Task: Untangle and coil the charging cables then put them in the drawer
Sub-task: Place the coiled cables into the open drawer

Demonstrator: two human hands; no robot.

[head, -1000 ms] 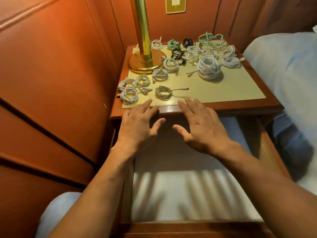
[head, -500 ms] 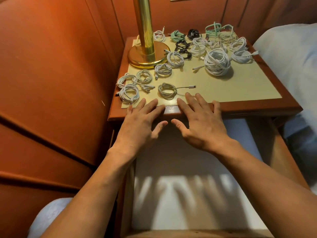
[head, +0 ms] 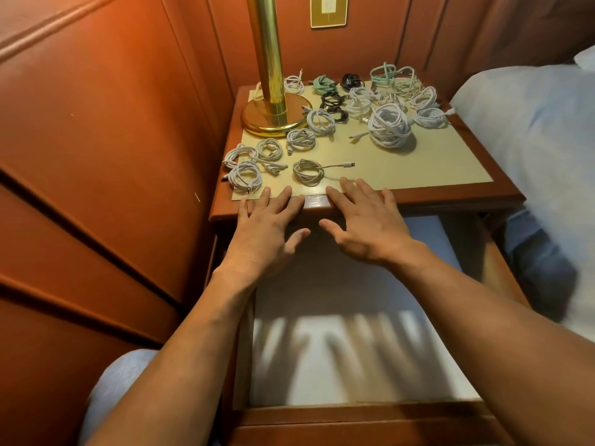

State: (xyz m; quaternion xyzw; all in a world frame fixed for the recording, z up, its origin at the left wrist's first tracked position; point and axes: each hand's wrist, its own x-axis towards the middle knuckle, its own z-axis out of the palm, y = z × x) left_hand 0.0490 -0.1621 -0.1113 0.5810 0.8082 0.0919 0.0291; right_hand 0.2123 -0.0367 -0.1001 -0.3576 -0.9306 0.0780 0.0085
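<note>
Several coiled charging cables lie on the nightstand top (head: 450, 175): white coils at the left (head: 244, 177), one coil (head: 307, 172) with its plug trailing right near the front edge, a big white bundle (head: 389, 125), and green (head: 323, 85) and black (head: 333, 103) coils at the back. The drawer (head: 354, 355) stands pulled out below, its white lining bare. My left hand (head: 267, 230) and my right hand (head: 363, 220) hover flat over the drawer, fingers spread, fingertips on the nightstand's front edge. Both hold nothing.
A brass lamp (head: 273, 104) stands on the back left of the nightstand. Padded brown wall panels (head: 112, 156) close in on the left and behind. A bed with pale sheets (head: 531, 130) lies to the right. My knee (head: 122, 378) is at the lower left.
Both hands have slid slightly forward, so the fingertips now rest on the nightstand's front edge. The camera view has shifted a little. The cables have not moved.
</note>
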